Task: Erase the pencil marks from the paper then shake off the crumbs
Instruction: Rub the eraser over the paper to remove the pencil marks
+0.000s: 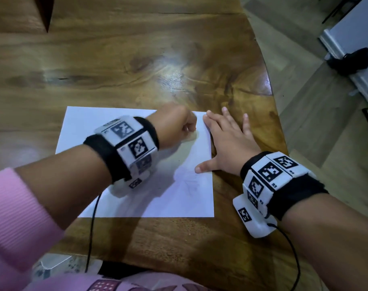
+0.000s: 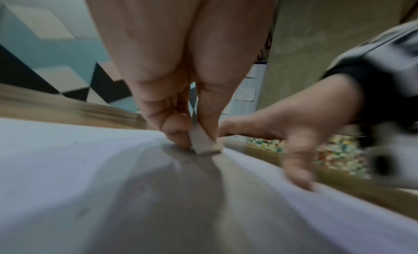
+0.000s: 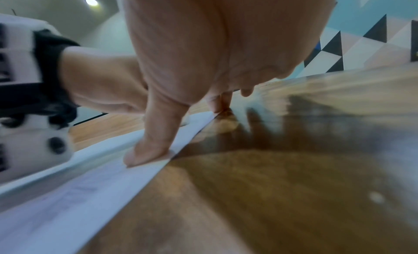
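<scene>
Wooden table, glossy, grain showing; a floor and a grey cabinet are lying beyond its right edge. Paper is lying flat near the front. Left hand is pinching an eraser against the sheet. Right hand is spreading flat, thumb and forefinger pressing the paper's right edge.

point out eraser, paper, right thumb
eraser (image 2: 202,143), left wrist view, its flat side face.
paper (image 1: 107,124), head view, bare far-left part.
right thumb (image 3: 147,150), right wrist view, its tip.
</scene>
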Tool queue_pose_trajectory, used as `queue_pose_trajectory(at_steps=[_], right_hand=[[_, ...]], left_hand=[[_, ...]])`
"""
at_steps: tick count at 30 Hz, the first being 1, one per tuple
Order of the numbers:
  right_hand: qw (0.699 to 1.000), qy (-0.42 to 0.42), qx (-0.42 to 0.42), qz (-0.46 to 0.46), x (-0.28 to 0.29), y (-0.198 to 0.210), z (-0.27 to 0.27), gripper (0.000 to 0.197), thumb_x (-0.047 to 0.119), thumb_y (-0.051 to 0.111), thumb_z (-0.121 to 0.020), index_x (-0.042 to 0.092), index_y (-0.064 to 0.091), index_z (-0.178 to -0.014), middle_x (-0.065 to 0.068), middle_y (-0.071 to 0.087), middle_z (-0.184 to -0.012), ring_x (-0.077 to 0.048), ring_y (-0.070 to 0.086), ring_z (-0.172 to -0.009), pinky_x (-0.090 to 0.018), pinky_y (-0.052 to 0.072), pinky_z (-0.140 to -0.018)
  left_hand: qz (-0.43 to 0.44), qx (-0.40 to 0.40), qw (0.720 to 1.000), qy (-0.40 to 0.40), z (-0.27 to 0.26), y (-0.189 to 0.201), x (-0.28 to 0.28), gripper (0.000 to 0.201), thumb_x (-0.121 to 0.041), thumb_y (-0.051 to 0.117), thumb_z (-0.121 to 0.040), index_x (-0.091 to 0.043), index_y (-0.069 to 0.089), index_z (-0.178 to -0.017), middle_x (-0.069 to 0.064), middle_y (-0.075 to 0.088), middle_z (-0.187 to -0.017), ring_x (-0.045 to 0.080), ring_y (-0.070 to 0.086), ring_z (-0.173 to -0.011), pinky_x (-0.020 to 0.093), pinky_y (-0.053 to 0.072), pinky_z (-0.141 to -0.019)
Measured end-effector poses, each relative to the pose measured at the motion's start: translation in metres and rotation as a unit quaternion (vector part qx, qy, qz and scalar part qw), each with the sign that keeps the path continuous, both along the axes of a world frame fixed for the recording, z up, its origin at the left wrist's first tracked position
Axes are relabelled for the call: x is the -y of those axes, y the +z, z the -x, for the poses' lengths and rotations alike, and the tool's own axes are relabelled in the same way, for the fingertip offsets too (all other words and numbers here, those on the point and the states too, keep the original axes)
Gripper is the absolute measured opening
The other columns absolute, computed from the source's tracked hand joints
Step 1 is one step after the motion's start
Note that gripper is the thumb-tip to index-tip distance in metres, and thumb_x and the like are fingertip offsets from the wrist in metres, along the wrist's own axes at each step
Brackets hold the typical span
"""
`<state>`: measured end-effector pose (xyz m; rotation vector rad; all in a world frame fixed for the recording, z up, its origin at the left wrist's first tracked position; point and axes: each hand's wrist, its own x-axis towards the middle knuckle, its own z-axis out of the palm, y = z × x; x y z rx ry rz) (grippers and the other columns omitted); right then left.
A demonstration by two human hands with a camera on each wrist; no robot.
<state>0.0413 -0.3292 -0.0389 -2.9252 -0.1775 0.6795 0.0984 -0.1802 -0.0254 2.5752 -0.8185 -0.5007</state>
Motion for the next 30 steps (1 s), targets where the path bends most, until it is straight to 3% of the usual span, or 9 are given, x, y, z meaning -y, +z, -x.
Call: queue_pose_trajectory(at_steps=[4, 9, 12, 18, 22, 24, 28, 30], right_hand=[[1.000, -0.004, -0.003, -0.008, 0.000, -0.001, 0.000, 0.125, 0.068, 0.070, -0.058, 0.023, -0.003, -0.149, 0.015, -0.008, -0.156, -0.013, -0.023, -0.142, -0.050, -0.020, -0.112], [1.000, -0.008, -0.003, -0.014, 0.001, -0.001, 0.000, 0.125, 0.068, 0.071, -0.056, 0.024, 0.000, -0.149, 0.016, -0.007, -0.156, -0.013, -0.022, -0.143, -0.051, -0.019, -0.112], [1.000, -0.009, 0.000, -0.014, 0.001, -0.002, 0.000, 0.126, 0.068, 0.071, -0.055, 0.025, 0.000, -0.149, 0.017, -0.006, -0.156, -0.013, -0.021, -0.143, -0.052, -0.019, -0.112], [1.000, -0.009, -0.004, -0.019, 0.002, -0.002, 0.000, 0.126, 0.068, 0.071, -0.056, 0.024, -0.002, -0.149, 0.016, -0.007, -0.156, -0.013, -0.022, -0.143, -0.052, -0.019, -0.112], [1.000, -0.009, -0.008, -0.011, 0.001, -0.001, 0.000, 0.125, 0.068, 0.070, -0.057, 0.025, -0.001, -0.149, 0.017, -0.008, -0.156, -0.013, -0.022, -0.143, -0.051, -0.018, -0.113], [1.000, -0.007, -0.009, -0.002, 0.000, 0.000, 0.000, 0.124, 0.069, 0.069, -0.057, 0.025, -0.002, -0.149, 0.017, -0.008, -0.156, -0.013, -0.023, -0.142, -0.051, -0.018, -0.112], [1.000, -0.005, -0.009, 0.000, 0.000, 0.000, -0.001, 0.124, 0.069, 0.069, -0.058, 0.025, -0.002, -0.149, 0.016, -0.009, -0.156, -0.012, -0.023, -0.142, -0.050, -0.020, -0.111], [1.000, -0.003, -0.007, 0.002, 0.000, -0.001, 0.000, 0.123, 0.069, 0.069, -0.058, 0.024, -0.002, -0.149, 0.016, -0.008, -0.156, -0.013, -0.023, -0.142, -0.051, -0.020, -0.111]], left_hand=[[-0.042, -0.064, 0.993, -0.093, 0.027, -0.003, -0.022, 0.013, -0.012, 0.058, -0.079, -0.015, 0.069, -0.087, 0.001, 0.070, -0.088, 0.013, 0.049, -0.075, 0.018, 0.027, -0.062], [0.010, 0.006, 1.000, 0.016, -0.013, 0.006, 0.007, 0.015, -0.005, 0.058, -0.078, -0.007, 0.069, -0.088, -0.005, 0.052, -0.067, 0.017, 0.050, -0.074, 0.016, 0.029, -0.058], [0.015, 0.029, 0.999, 0.034, -0.018, 0.006, 0.021, 0.015, -0.005, 0.056, -0.077, -0.005, 0.068, -0.088, -0.001, 0.052, -0.072, 0.015, 0.044, -0.072, 0.017, 0.028, -0.055], [-0.021, -0.063, 0.992, -0.111, 0.026, -0.005, -0.016, 0.009, -0.011, 0.059, -0.079, -0.012, 0.067, -0.080, 0.000, 0.063, -0.076, 0.014, 0.049, -0.070, 0.019, 0.030, -0.059], [0.019, 0.003, 1.000, -0.023, -0.001, -0.002, 0.000, 0.015, -0.006, 0.057, -0.079, -0.008, 0.067, -0.090, 0.009, 0.069, -0.089, 0.016, 0.049, -0.075, 0.019, 0.023, -0.057], [0.026, -0.005, 1.000, 0.001, -0.003, -0.003, 0.002, 0.009, -0.006, 0.057, -0.079, -0.010, 0.065, -0.082, 0.008, 0.064, -0.082, 0.019, 0.050, -0.076, 0.019, 0.024, -0.058], [-0.016, -0.044, 0.991, -0.121, 0.038, -0.008, -0.018, 0.008, -0.009, 0.056, -0.080, -0.010, 0.061, -0.074, 0.007, 0.060, -0.076, 0.022, 0.051, -0.071, 0.027, 0.034, -0.064], [-0.020, -0.045, 0.990, -0.136, 0.048, -0.009, -0.022, 0.008, -0.009, 0.055, -0.081, -0.010, 0.060, -0.075, 0.006, 0.057, -0.079, 0.021, 0.050, -0.073, 0.029, 0.037, -0.066]])
